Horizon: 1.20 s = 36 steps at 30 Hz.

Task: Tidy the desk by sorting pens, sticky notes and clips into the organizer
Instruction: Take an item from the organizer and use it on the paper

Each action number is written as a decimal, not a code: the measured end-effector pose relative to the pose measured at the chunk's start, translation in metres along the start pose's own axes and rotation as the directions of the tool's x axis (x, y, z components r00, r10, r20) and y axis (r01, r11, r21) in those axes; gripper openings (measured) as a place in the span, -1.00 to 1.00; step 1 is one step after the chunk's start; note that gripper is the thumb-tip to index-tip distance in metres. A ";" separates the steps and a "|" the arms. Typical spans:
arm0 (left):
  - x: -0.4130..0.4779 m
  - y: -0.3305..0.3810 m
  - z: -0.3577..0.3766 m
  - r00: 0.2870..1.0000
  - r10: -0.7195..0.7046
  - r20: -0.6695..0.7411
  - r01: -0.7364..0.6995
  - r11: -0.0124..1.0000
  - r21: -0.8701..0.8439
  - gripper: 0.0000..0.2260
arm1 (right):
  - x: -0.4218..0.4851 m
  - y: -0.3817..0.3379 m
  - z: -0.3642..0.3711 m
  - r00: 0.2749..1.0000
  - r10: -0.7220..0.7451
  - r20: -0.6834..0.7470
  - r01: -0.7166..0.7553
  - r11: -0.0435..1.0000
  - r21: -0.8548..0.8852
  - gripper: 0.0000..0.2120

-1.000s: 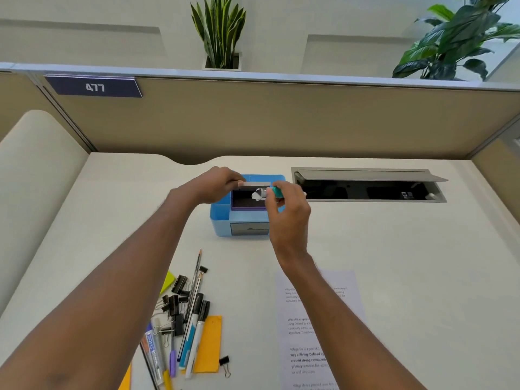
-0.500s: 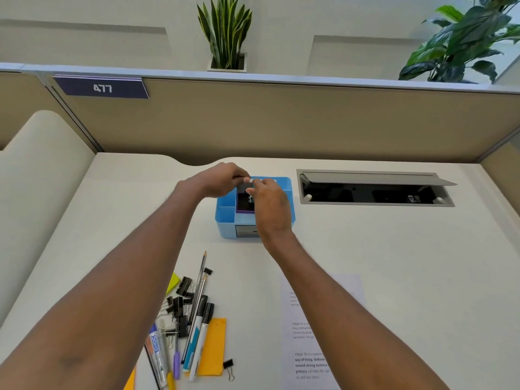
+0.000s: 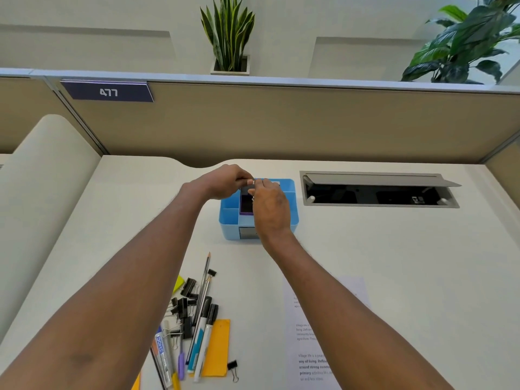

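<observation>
Hovering over the blue organizer [image 3: 230,220] at the back of the desk [image 3: 394,249], both hands are busy. Left hand [image 3: 225,181] has its fingers curled, pinching a gray lid [image 3: 247,190] on the purple-edged box [image 3: 246,212] inside. Right hand [image 3: 271,206] is curled too, pinching what's probably a small clip [image 3: 252,199], silvery, hard to tell from here. Pens [image 3: 201,330], black clips [image 3: 183,305] and an orange sticky note [image 3: 218,347] sit piled closer in, beside a printed sheet [image 3: 306,344].

Smooth blue plastic organizer [image 3: 229,219], matt off-white desk [image 3: 380,249], thin paper sheet [image 3: 306,347], black metal clips [image 3: 184,305].
</observation>
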<state>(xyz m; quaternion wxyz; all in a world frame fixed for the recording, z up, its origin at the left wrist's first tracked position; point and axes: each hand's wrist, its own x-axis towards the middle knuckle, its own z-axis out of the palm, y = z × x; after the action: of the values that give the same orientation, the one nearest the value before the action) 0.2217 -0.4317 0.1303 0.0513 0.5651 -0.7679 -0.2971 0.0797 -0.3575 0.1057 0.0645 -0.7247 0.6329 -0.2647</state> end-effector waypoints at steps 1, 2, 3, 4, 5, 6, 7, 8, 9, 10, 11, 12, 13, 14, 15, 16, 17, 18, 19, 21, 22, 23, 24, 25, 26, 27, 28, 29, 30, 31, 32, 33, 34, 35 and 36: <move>-0.001 0.000 0.000 1.000 -0.001 -0.004 0.001 1.000 0.003 -0.73 | -0.001 0.000 -0.001 1.000 0.001 -0.005 -0.001 1.000 0.007 -0.69; -0.001 0.000 0.001 1.000 -0.002 -0.008 0.002 1.000 0.004 -0.73 | -0.001 0.000 -0.002 1.000 0.000 -0.006 0.000 1.000 0.013 -0.69; -0.002 -0.001 0.001 1.000 -0.004 -0.011 0.004 1.000 0.002 -0.73 | -0.002 0.000 -0.003 1.000 -0.002 0.000 0.002 1.000 0.015 -0.70; -0.003 -0.001 0.002 1.000 -0.007 -0.013 0.007 1.000 -0.003 -0.73 | -0.003 0.001 -0.004 1.000 -0.003 0.007 0.003 1.000 0.017 -0.72; -0.004 0.000 0.002 1.000 -0.008 -0.016 0.008 1.000 -0.006 -0.73 | -0.004 0.002 -0.006 1.000 -0.002 0.010 0.001 1.000 0.026 -0.75; -0.005 0.000 0.003 1.000 -0.008 -0.019 0.008 1.000 -0.006 -0.72 | -0.006 0.003 -0.009 1.000 0.004 0.007 -0.004 0.999 0.043 -0.78; -0.006 0.001 0.003 1.000 -0.005 -0.022 0.005 1.000 -0.002 -0.72 | -0.009 0.003 -0.013 1.000 0.010 -0.001 -0.010 0.998 0.062 -0.80; -0.007 0.001 0.004 1.000 -0.002 -0.027 0.002 1.000 0.003 -0.72 | -0.012 0.004 -0.018 1.000 0.012 -0.015 -0.011 0.997 0.075 -0.80; -0.009 0.002 0.005 0.999 -0.001 -0.033 0.001 1.000 0.006 -0.72 | -0.017 0.003 -0.023 0.999 0.013 -0.029 -0.010 0.996 0.084 -0.80; -0.011 0.003 0.007 0.999 -0.001 -0.040 0.001 1.000 0.007 -0.72 | -0.022 0.003 -0.029 0.999 0.012 -0.044 -0.008 0.996 0.094 -0.80; -0.013 0.004 0.008 0.999 0.000 -0.046 0.000 1.000 0.007 -0.72 | -0.027 0.004 -0.035 0.998 0.015 -0.060 -0.008 0.994 0.112 -0.79; -0.016 0.004 0.010 0.999 0.006 -0.051 -0.005 1.000 0.008 -0.72 | -0.032 0.006 -0.041 0.997 0.024 -0.075 -0.013 0.990 0.140 -0.78; -0.019 0.003 0.012 0.998 0.016 -0.057 -0.015 1.000 0.012 -0.72 | -0.037 0.008 -0.047 0.996 0.037 -0.086 -0.022 0.985 0.170 -0.78; -0.022 0.003 0.015 0.997 0.028 -0.068 -0.027 0.999 0.017 -0.73 | -0.042 0.011 -0.052 0.994 0.055 -0.098 -0.034 0.979 0.199 -0.78; -0.025 0.002 0.019 0.996 0.040 -0.082 -0.039 0.999 0.022 -0.73 | -0.047 0.014 -0.057 0.991 0.079 -0.110 -0.052 0.972 0.229 -0.79; -0.028 0.000 0.022 0.994 0.048 -0.099 -0.046 0.999 0.021 -0.73 | -0.051 0.017 -0.061 0.987 0.108 -0.120 -0.073 0.962 0.264 -0.79; -0.031 -0.001 0.027 0.992 0.053 -0.116 -0.051 0.999 0.017 -0.73 | -0.054 0.020 -0.065 0.982 0.137 -0.129 -0.093 0.950 0.300 -0.78; -0.033 -0.002 0.031 0.990 0.058 -0.132 -0.057 0.998 0.015 -0.73 | -0.058 0.023 -0.069 0.977 0.161 -0.137 -0.108 0.938 0.329 -0.76; -0.035 -0.004 0.036 0.987 0.066 -0.144 -0.063 0.998 0.022 -0.72 | -0.061 0.025 -0.073 0.973 0.177 -0.146 -0.116 0.928 0.355 -0.75; -0.037 -0.006 0.045 0.984 0.082 -0.156 -0.073 0.995 0.066 -0.71 | -0.067 0.028 -0.080 0.967 0.194 -0.165 -0.115 0.911 0.397 -0.74; -0.038 -0.007 0.049 0.983 0.087 -0.161 -0.073 0.993 0.087 -0.70 | -0.071 0.030 -0.083 0.965 0.199 -0.173 -0.113 0.905 0.410 -0.73; -0.038 -0.007 0.054 0.982 0.087 -0.171 -0.070 0.993 0.100 -0.69 | -0.075 0.032 -0.086 0.963 0.206 -0.176 -0.116 0.900 0.420 -0.73; -0.039 -0.007 0.057 0.979 0.082 -0.184 -0.063 0.992 0.105 -0.69 | -0.079 0.034 -0.088 0.961 0.213 -0.177 -0.120 0.896 0.428 -0.73; -0.040 -0.006 0.061 0.977 0.075 -0.201 -0.054 0.993 0.106 -0.68 | -0.083 0.037 -0.090 0.960 0.218 -0.176 -0.123 0.893 0.433 -0.73; -0.041 -0.004 0.064 0.974 0.066 -0.216 -0.044 0.993 0.107 -0.66 | -0.087 0.040 -0.092 0.960 0.220 -0.174 -0.126 0.892 0.433 -0.73; -0.042 -0.003 0.066 0.972 0.059 -0.229 -0.035 0.994 0.107 -0.65 | -0.091 0.043 -0.095 0.960 0.221 -0.173 -0.128 0.893 0.431 -0.72; -0.043 -0.001 0.068 0.969 0.055 -0.241 -0.029 0.993 0.110 -0.65 | -0.095 0.046 -0.098 0.959 0.223 -0.174 -0.130 0.894 0.428 -0.72; -0.044 0.000 0.069 0.966 0.055 -0.251 -0.026 0.993 0.116 -0.65 | -0.099 0.049 -0.101 0.958 0.225 -0.177 -0.132 0.895 0.427 -0.73; -0.046 0.002 0.070 0.964 0.056 -0.260 -0.024 0.992 0.123 -0.64 | -0.104 0.053 -0.104 0.957 0.227 -0.180 -0.132 0.895 0.426 -0.74; -0.048 0.005 0.070 0.962 0.054 -0.269 -0.019 0.991 0.133 -0.64 | -0.108 0.057 -0.108 0.955 0.230 -0.186 -0.133 0.896 0.423 -0.74; -0.049 0.007 0.071 0.959 0.052 -0.279 -0.011 0.989 0.147 -0.64 | -0.112 0.061 -0.112 0.954 0.232 -0.193 -0.134 0.898 0.418 -0.75; -0.051 0.009 0.072 0.956 0.050 -0.289 -0.003 0.987 0.161 -0.64 | -0.117 0.065 -0.116 0.952 0.232 -0.199 -0.134 0.902 0.411 -0.75; -0.052 0.012 0.074 0.953 0.048 -0.300 0.004 0.986 0.169 -0.64 | -0.122 0.069 -0.119 0.951 0.229 -0.206 -0.130 0.905 0.406 -0.75; -0.054 0.014 0.076 0.949 0.045 -0.311 0.008 0.986 0.165 -0.64 | -0.127 0.074 -0.123 0.951 0.225 -0.213 -0.124 0.907 0.404 -0.76; -0.055 0.017 0.078 0.946 0.040 -0.323 0.009 0.989 0.149 -0.65 | -0.132 0.079 -0.126 0.949 0.226 -0.221 -0.122 0.906 0.404 -0.77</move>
<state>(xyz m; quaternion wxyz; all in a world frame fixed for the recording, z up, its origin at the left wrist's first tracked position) 0.1948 -0.3484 0.0893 0.1372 0.6025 -0.7734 -0.1416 -0.0568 -0.2164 0.1388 0.1449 -0.5965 0.6337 -0.4707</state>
